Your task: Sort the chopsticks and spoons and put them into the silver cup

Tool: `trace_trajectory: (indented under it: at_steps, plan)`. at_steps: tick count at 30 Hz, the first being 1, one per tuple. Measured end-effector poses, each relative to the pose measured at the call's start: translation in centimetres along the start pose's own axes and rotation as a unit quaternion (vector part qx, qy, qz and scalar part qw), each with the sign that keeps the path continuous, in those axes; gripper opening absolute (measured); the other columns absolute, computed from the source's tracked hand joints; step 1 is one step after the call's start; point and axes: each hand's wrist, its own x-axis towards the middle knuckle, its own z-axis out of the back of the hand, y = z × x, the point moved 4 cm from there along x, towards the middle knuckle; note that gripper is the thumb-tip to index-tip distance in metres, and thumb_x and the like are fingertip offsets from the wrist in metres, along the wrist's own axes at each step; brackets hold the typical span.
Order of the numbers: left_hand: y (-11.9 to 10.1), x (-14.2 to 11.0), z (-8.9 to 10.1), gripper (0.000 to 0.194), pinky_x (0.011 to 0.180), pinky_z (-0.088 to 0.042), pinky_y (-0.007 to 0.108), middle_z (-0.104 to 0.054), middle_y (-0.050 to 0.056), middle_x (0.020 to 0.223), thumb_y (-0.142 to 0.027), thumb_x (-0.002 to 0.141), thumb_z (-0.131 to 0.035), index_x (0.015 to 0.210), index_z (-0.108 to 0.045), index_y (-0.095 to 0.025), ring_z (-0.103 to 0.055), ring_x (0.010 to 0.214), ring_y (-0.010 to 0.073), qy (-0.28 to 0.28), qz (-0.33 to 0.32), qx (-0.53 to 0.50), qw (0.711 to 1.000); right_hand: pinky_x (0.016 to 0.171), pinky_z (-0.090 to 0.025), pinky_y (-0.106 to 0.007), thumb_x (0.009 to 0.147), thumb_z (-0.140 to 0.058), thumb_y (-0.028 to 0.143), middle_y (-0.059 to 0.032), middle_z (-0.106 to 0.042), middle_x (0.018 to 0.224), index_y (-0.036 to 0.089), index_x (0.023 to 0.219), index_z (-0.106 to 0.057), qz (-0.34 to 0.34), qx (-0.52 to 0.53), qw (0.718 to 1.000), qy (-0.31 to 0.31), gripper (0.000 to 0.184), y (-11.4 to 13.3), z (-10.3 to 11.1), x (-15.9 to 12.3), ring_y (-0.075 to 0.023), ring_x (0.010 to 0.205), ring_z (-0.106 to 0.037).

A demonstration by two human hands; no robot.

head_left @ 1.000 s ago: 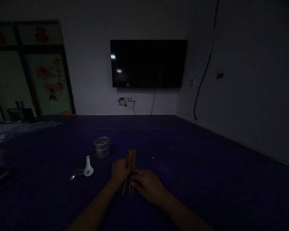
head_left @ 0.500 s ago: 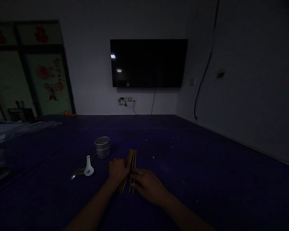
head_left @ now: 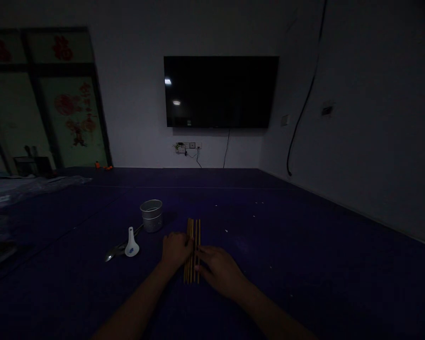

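Observation:
Several wooden chopsticks [head_left: 190,228] lie side by side, pointing away from me, on the dark blue surface. My left hand [head_left: 176,250] is curled over the larger group, with its thumb along their right side. Two chopsticks [head_left: 198,228] lie a little apart, to the right of that group. My right hand [head_left: 217,269] rests beside this pair, thumb and fingers apart, fingertips touching its right side. To the left of my hands are a white soup spoon [head_left: 131,246], metal spoons [head_left: 110,255] partly under it, and an upright metal cup [head_left: 152,217].
Crumpled clear plastic [head_left: 38,189] lies at the far left, with a dark object [head_left: 0,252] nearer me. Small white scraps [head_left: 226,231] dot the surface [head_left: 286,226]. At the back are small orange things [head_left: 108,167], a wall-mounted television [head_left: 221,92] and a hanging black cable [head_left: 299,120].
The chopsticks under my left hand have turned from slanting to nearly straight, their near ends shifting right towards the separate pair. Both hands stay almost in place.

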Motion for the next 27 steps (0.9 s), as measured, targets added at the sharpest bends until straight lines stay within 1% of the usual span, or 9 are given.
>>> trace_trajectory:
  at_steps: [5, 8, 12, 15, 21, 24, 27]
  plan:
    - [0.1, 0.13, -0.15, 0.05, 0.081, -0.04, 0.036, -0.07, 0.012, 0.092, -0.051, 0.087, -0.032, 0.088, -0.068, -0.016, -0.062, 0.096, 0.0254, -0.008, 0.001, -0.002, 1.0, 0.094, -0.041, -0.034, 0.089, -0.05, 0.029, -0.0082, -0.063, 0.116, 0.021, 0.116, -0.059, -0.001, -0.013, 1.0, -0.003, 0.03, -0.55, -0.56, 0.1, -0.0223, 0.108, -0.057]
    - [0.05, 0.05, -0.18, 0.047, 0.082, -0.04, 0.037, -0.07, 0.012, 0.093, -0.05, 0.087, -0.034, 0.089, -0.067, -0.016, -0.061, 0.097, 0.0261, -0.013, -0.008, -0.005, 1.0, 0.094, -0.041, -0.034, 0.089, -0.049, 0.029, -0.008, -0.062, 0.119, 0.022, 0.119, -0.057, 0.001, -0.012, 1.0, -0.001, 0.032, -0.5, -0.6, 0.07, -0.0226, 0.11, -0.056]
    - [0.04, -0.17, -0.07, 0.044, 0.083, -0.04, 0.037, -0.069, 0.012, 0.097, -0.047, 0.087, -0.035, 0.089, -0.067, -0.017, -0.06, 0.099, 0.0262, -0.005, 0.002, 0.001, 1.0, 0.095, -0.042, -0.034, 0.088, -0.048, 0.028, -0.0082, -0.059, 0.125, 0.022, 0.122, -0.055, 0.009, 0.006, 1.0, 0.003, 0.035, -0.25, -0.43, 0.04, -0.0224, 0.111, -0.056]
    - [-0.15, -0.22, 0.12, 0.042, 0.082, -0.04, 0.036, -0.069, 0.011, 0.1, -0.045, 0.088, -0.033, 0.088, -0.066, -0.018, -0.059, 0.1, 0.025, -0.002, -0.014, 0.0, 1.0, 0.097, -0.041, -0.036, 0.088, -0.048, 0.028, -0.0087, -0.057, 0.128, 0.021, 0.124, -0.054, 0.016, 0.016, 1.0, 0.005, 0.037, -0.21, -0.46, 0.04, -0.0231, 0.114, -0.054]
    - [-0.1, 0.0, -0.05, 0.04, 0.081, -0.04, 0.034, -0.068, 0.01, 0.104, -0.039, 0.091, -0.03, 0.088, -0.065, -0.019, -0.059, 0.1, 0.0229, 0.004, -0.041, 0.005, 0.999, 0.099, -0.039, -0.036, 0.088, -0.048, 0.028, -0.0085, -0.058, 0.125, 0.02, 0.116, -0.059, 0.017, 0.024, 1.0, 0.007, 0.031, -0.26, -0.58, 0.08, -0.0226, 0.116, -0.053]
    - [0.0, 0.09, -0.31, 0.04, 0.081, -0.04, 0.034, -0.068, 0.01, 0.105, -0.038, 0.092, -0.029, 0.091, -0.064, -0.02, -0.059, 0.1, 0.0231, 0.002, -0.052, 0.006, 0.999, 0.099, -0.039, -0.036, 0.088, -0.048, 0.028, -0.0085, -0.06, 0.123, 0.02, 0.116, -0.058, 0.023, 0.025, 0.999, 0.007, 0.031, -0.18, -0.5, 0.03, -0.0222, 0.116, -0.053]
    - [0.09, 0.18, -0.52, 0.04, 0.083, -0.04, 0.035, -0.067, 0.01, 0.105, -0.039, 0.092, -0.028, 0.093, -0.064, -0.02, -0.059, 0.102, 0.0237, 0.003, -0.051, 0.001, 0.999, 0.099, -0.04, -0.036, 0.088, -0.048, 0.028, -0.0087, -0.058, 0.125, 0.021, 0.117, -0.059, 0.023, 0.021, 1.0, 0.005, 0.032, -0.23, -0.51, 0.02, -0.0226, 0.117, -0.052]
